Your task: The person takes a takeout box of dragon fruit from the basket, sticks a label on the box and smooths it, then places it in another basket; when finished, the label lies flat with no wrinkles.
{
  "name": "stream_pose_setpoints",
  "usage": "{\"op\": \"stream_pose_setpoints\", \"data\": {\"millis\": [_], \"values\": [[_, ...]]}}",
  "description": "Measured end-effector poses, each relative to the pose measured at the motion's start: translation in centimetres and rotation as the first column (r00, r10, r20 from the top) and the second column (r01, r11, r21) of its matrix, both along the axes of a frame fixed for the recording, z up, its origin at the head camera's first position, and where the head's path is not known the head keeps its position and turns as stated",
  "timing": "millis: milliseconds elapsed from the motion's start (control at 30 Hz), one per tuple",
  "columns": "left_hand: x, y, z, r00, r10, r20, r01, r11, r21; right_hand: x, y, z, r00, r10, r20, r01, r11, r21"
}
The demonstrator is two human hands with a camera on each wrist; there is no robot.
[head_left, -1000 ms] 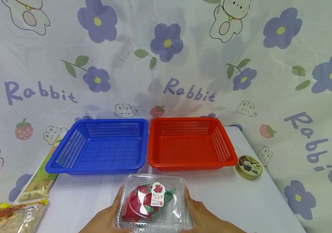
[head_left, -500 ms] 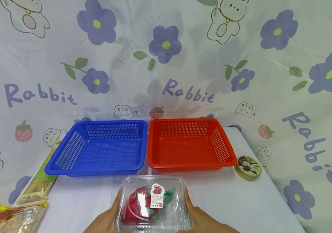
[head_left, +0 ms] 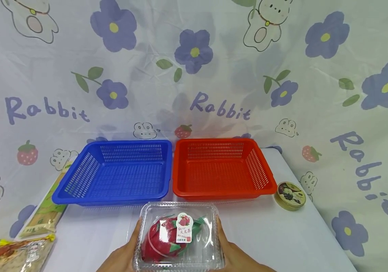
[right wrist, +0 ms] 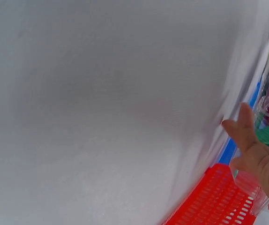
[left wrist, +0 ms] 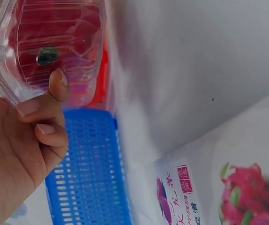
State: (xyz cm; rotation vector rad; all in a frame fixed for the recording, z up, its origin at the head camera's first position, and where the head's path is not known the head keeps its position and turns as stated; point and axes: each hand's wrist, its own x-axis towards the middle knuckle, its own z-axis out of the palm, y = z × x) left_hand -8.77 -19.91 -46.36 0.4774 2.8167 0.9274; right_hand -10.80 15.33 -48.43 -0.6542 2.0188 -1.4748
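Both hands hold a clear plastic clamshell box [head_left: 202,257] at the front of the white table. Through the lid shows a red dragon fruit [head_left: 154,240] with green tips; a white label [head_left: 184,228] is stuck on top. My left hand [head_left: 122,255] grips the box's left side, and in the left wrist view its fingers [left wrist: 50,110] curl at the underside. On the opposite side, my right hand [head_left: 236,255] supports the box, with some fingers extended beneath it in the right wrist view. The thumbs are partly hidden along the sides.
A blue basket [head_left: 112,199] and a red basket [head_left: 224,194] stand side by side behind the box. A round tin [head_left: 290,195] sits at right. Noodle-like packet [head_left: 42,215] and a plastic food bag [head_left: 20,255] lie at left. A patterned curtain hangs behind.
The clamshell box has risen slightly and tilted a little, still between both hands. The dragon fruit's whole side shows more clearly. The baskets and other items have not moved.
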Motion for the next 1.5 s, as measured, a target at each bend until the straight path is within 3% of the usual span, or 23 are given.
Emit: {"op": "stream_pose_setpoints", "data": {"millis": [133,233,433,633,800,1000,1167,1400,1500], "values": [[0.1,0.1,0.0,1.0,0.004,-0.013,-0.004,1.0,-0.004,0.3,-0.3,0.3,0.995,-0.013,0.099,0.021,0.997,-0.08],[0.1,0.1,0.0,0.999,-0.002,-0.034,0.002,1.0,0.006,0.5,-0.7,0.6,0.98,-0.033,0.199,0.061,0.989,-0.138],[0.0,0.3,0.1,0.999,-0.036,-0.026,0.038,0.998,0.052,0.9,-0.9,1.3,0.961,-0.09,0.263,0.132,0.981,-0.145],[0.3,0.7,0.5,1.0,-0.008,0.0,0.008,0.998,0.067,1.3,-0.9,1.5,0.923,-0.064,0.379,0.183,0.94,-0.287],[0.4,0.9,0.9,1.0,0.025,0.0,-0.025,0.999,0.03,1.7,-1.3,1.7,0.927,-0.051,0.371,0.197,0.91,-0.366],[0.5,0.9,1.1,0.999,0.027,-0.032,-0.027,1.0,-0.005,1.8,-1.7,1.4,0.925,-0.136,0.355,0.265,0.9,-0.347],[0.5,0.7,0.8,0.997,0.003,-0.081,-0.003,1.0,-0.008,1.6,-1.7,1.1,0.929,-0.178,0.326,0.287,0.9,-0.328],[0.0,0.1,0.4,0.978,-0.06,-0.198,0.061,0.998,-0.005,1.7,-1.7,1.4,0.93,-0.152,0.335,0.28,0.883,-0.376],[0.0,0.0,0.4,0.972,-0.061,-0.227,0.061,0.998,-0.008,1.8,-1.8,1.5,0.92,-0.142,0.365,0.294,0.866,-0.405]]}}
